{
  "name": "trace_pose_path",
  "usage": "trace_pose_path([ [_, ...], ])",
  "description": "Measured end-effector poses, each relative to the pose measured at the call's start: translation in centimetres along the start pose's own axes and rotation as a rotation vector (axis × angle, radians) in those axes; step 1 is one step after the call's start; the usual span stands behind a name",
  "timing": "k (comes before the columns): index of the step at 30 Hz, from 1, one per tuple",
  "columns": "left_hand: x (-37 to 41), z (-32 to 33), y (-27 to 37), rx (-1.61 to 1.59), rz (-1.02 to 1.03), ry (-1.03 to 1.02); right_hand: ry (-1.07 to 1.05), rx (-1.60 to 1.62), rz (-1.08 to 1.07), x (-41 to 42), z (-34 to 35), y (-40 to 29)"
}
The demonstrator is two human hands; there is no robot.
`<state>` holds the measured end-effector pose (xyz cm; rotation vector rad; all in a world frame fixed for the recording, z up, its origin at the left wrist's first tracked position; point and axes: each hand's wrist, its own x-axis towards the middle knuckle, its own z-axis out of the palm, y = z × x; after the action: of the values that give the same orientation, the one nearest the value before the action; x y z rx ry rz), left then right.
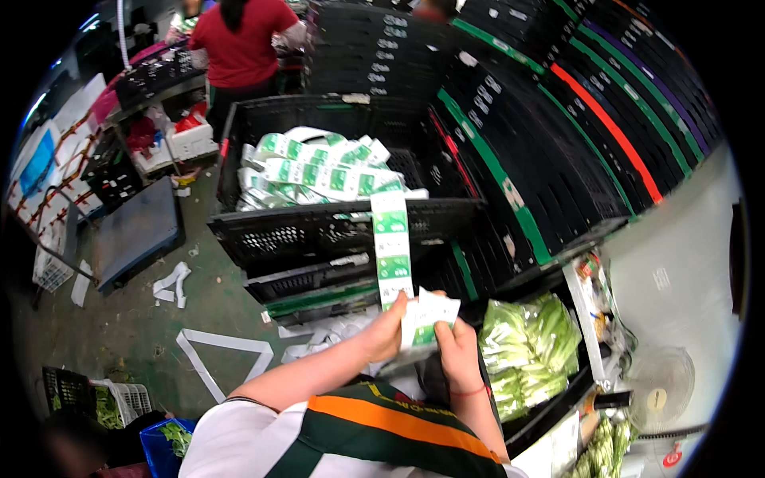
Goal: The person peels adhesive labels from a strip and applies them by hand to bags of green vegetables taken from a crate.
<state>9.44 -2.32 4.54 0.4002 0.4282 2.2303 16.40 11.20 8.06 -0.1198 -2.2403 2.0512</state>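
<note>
A long strip of green-and-white printed labels (392, 245) hangs over the near rim of a black plastic crate (346, 218) and runs down to my hands. My left hand (387, 328) pinches the strip at its lower part. In my right hand (458, 346) is a small bunch of labels (433, 315), fanned out, with the thumb pressed on top. Both hands are close together in front of my chest. Inside the crate lies a loose heap of the same label strip (323, 167), looped over itself. The labels bear writing.
Stacked black crates (508, 149) rise on the right. Bagged green vegetables (529, 352) fill a crate beside my right hand. A fan (660, 388) stands at the lower right. White backing strips (224, 346) litter the floor at left, near a blue-grey platform (140, 233). A person in red (239, 48) stands beyond the crate.
</note>
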Motion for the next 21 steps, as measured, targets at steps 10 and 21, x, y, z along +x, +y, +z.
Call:
trace_pose_path([
  [10, -1.5, 1.0, 0.2, 0.531, 0.138, 0.193, -0.035, -0.215, -0.208, 0.9, 2.2, 1.0],
  [21, -2.6, 3.0, 2.1, 1.291, 0.424, 0.351, 0.037, -0.029, -0.024, 0.4, 0.5, 4.4],
])
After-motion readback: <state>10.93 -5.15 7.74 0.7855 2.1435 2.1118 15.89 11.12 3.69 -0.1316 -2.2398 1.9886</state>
